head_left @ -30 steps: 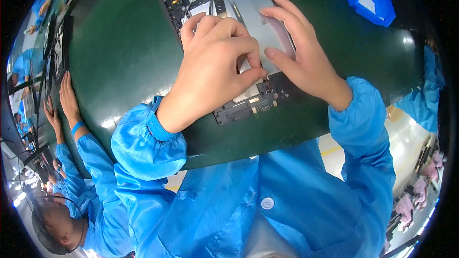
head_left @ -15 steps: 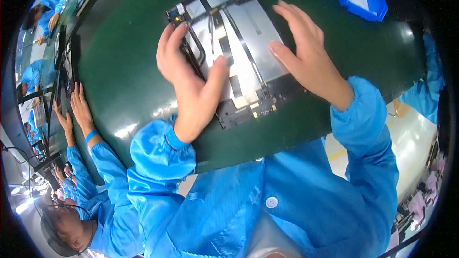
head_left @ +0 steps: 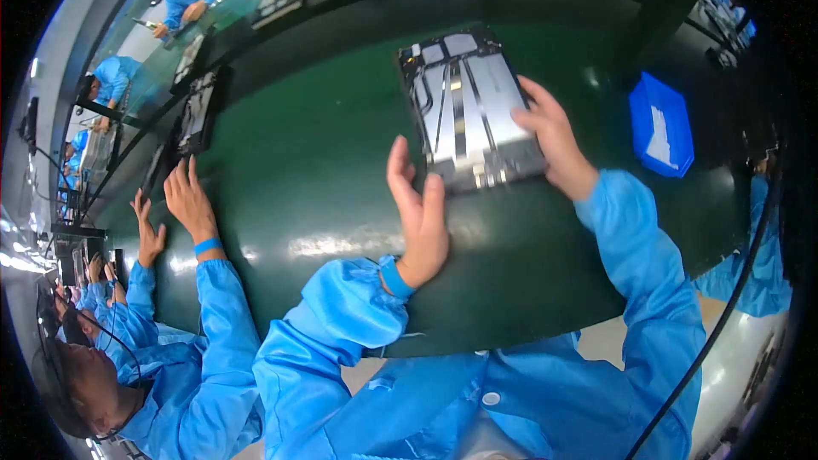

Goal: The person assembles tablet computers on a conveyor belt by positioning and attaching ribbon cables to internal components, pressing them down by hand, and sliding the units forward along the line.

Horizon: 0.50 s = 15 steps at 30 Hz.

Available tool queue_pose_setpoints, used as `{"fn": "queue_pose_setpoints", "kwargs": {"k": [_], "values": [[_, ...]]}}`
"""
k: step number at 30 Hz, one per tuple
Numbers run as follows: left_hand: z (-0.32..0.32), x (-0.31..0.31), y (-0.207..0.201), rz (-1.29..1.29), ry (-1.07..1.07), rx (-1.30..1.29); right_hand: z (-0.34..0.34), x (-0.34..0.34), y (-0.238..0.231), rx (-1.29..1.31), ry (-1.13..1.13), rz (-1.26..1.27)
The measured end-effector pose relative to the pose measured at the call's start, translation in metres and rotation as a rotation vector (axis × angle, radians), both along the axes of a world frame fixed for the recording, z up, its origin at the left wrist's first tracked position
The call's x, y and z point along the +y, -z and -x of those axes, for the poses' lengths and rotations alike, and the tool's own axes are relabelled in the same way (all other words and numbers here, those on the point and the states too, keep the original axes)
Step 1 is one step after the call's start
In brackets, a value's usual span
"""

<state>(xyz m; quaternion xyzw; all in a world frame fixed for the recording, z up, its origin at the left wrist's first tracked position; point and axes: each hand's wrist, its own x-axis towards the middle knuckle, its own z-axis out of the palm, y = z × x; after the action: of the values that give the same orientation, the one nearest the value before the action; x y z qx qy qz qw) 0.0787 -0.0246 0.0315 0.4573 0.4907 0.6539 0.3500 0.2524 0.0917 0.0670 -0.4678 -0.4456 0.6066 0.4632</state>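
Note:
An opened tablet shows silver battery panels, dark cables and a black frame, its inner side facing up. My right hand grips its right edge, thumb on top and fingers around the side. Next to the near left corner is my left hand, fingers apart and thumb close to that corner; whether the thumb touches it I cannot tell. A blue band circles my left wrist. Whether the tablet rests on the green table or is slightly lifted is unclear.
A blue bin with white contents stands on the right. To the left, a co-worker's hands are over the table near another opened device. More devices line a dark-edged shelf at the far side. A black cable crosses the lower right.
My view has shifted, bringing the far shelf into sight. My right hand has closed on the tablet's right edge. My left hand has moved from its left side to the near left corner.

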Motion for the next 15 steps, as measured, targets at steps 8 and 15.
{"fn": "queue_pose_setpoints", "kwargs": {"k": [8,15], "values": [[-0.015,0.007,0.010,-0.105,0.126,0.179,-0.007,0.150,0.038,-0.515,0.216,-0.713],[-0.021,-0.034,-0.038,-0.380,0.703,0.190,0.015,0.012,0.021,-0.733,-0.215,-1.025]]}}
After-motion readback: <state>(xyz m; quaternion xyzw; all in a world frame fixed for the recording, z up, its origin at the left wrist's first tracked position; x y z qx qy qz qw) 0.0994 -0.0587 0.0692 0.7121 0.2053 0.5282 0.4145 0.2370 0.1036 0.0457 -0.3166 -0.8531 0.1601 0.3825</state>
